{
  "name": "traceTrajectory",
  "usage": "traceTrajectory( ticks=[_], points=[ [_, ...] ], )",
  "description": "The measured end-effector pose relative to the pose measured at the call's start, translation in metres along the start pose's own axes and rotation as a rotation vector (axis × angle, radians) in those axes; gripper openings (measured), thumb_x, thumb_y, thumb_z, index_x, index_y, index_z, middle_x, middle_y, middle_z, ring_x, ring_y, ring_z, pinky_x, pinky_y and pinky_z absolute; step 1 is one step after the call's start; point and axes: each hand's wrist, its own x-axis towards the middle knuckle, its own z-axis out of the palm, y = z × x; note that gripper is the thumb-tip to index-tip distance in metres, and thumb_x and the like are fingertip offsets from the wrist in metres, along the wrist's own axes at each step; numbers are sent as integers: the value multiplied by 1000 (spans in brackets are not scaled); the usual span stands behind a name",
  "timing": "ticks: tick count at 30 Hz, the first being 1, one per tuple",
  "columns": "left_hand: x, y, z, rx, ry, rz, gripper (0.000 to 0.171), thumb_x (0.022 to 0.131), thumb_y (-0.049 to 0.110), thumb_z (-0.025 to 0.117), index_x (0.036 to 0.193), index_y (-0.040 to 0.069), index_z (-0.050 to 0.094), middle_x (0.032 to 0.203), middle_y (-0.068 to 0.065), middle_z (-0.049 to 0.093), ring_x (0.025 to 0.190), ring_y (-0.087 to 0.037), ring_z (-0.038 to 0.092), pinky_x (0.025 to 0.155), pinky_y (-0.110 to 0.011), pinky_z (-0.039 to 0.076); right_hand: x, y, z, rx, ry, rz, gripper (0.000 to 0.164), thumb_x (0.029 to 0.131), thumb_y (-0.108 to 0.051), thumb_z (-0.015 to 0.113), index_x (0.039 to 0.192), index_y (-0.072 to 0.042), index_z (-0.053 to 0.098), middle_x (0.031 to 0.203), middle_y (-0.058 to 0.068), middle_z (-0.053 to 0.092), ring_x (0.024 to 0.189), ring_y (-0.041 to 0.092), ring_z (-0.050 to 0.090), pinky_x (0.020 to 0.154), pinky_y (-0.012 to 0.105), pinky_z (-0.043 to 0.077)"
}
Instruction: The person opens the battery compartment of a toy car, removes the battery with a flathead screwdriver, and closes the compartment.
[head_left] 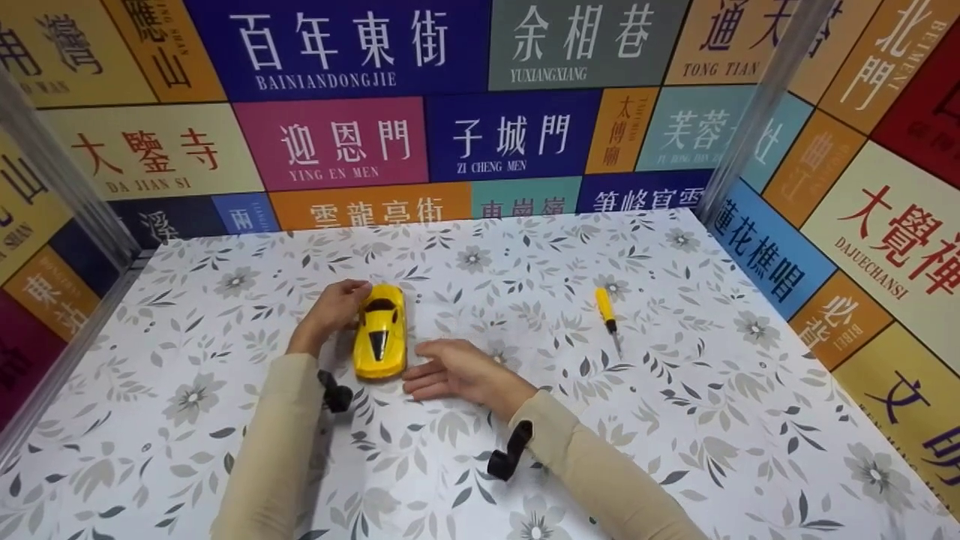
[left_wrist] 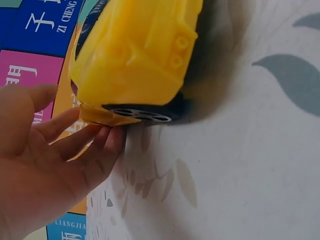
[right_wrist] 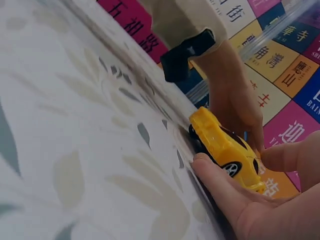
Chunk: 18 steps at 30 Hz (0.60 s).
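A yellow toy car with dark windows stands on its wheels on the table, between the two hands. At its left side, toward the far end, my left hand touches it with extended fingers; in the left wrist view the fingertips meet the car's lower edge beside a wheel, thumb apart. My right hand is held at the car's near right side, fingers stretched toward it. The right wrist view shows its thumb and fingers spread beside the car; whether they touch it I cannot tell.
A screwdriver with a yellow handle lies on the table to the right, its shaft pointing toward me. White floral cloth covers the table. Behind and at both sides rise panels with coloured lettered blocks.
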Motion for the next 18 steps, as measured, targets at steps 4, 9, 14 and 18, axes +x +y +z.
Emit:
traceTrajectory(
  ticks=[4,9,14,18],
  points=[
    [0,0,1,40,-9,21,53,108,36,37,155,9,35,155,-15,43,134,-28,47,116,-44,43,-2,3,5,109,-52,24,56,101,-21,55,151,-3,37,131,32,60,120,43,64,102,48,56],
    [-1,-2,3,75,8,36,52,107,31,40,154,9,37,153,-16,46,131,-28,49,115,-43,43,-3,4,8,96,-55,-8,52,102,-19,55,150,-5,41,133,28,60,116,37,65,102,48,55],
    [-2,-3,3,17,21,16,51,106,28,44,153,10,39,147,-16,52,126,-25,53,108,-38,50,-6,4,8,28,-19,-38,53,100,-20,58,149,-8,43,126,23,65,104,30,69,96,45,59],
    [-7,-4,2,-40,37,33,52,105,28,48,153,10,39,145,-16,53,121,-23,55,99,-32,53,-10,3,4,-20,13,-47,54,99,-19,59,150,-11,44,123,21,65,100,27,68,89,41,62]
  ],
)
